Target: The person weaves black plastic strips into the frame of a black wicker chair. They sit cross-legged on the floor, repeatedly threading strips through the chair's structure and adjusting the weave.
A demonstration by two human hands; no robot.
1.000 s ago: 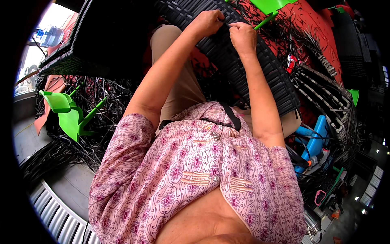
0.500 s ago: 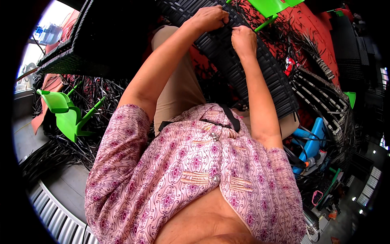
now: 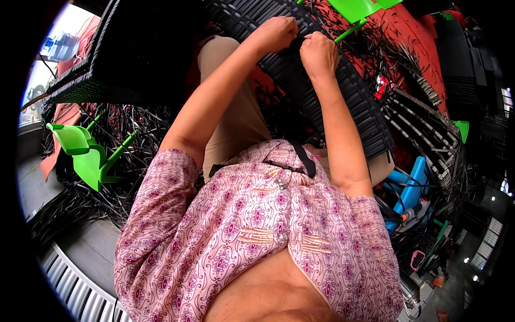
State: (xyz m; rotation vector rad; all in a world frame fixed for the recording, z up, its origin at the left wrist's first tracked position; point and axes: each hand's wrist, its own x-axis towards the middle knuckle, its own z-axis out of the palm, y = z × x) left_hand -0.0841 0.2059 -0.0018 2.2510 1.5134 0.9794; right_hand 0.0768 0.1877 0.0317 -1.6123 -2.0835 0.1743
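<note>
A curved black woven wicker panel (image 3: pixel 348 99) lies across my lap and reaches away to the upper left. My left hand (image 3: pixel 275 35) is closed over its far part, with thumb and fingers pressed together. Close beside it, my right hand (image 3: pixel 319 55) is also closed, its fingertips turned toward the left hand. Both pinch at the dark weave. Whatever they hold is too small and dark against the panel to make out.
A large black woven piece (image 3: pixel 145 59) stands at the upper left. Green plastic chairs (image 3: pixel 88 155) sit left and far right among heaps of loose black strips (image 3: pixel 129 118). At right are a bundle of pale-banded strips (image 3: pixel 424 126) and a blue plastic object (image 3: pixel 412 185).
My left hand has come slightly nearer to me along the panel. The right hand has shifted a little left; both remain closed.
</note>
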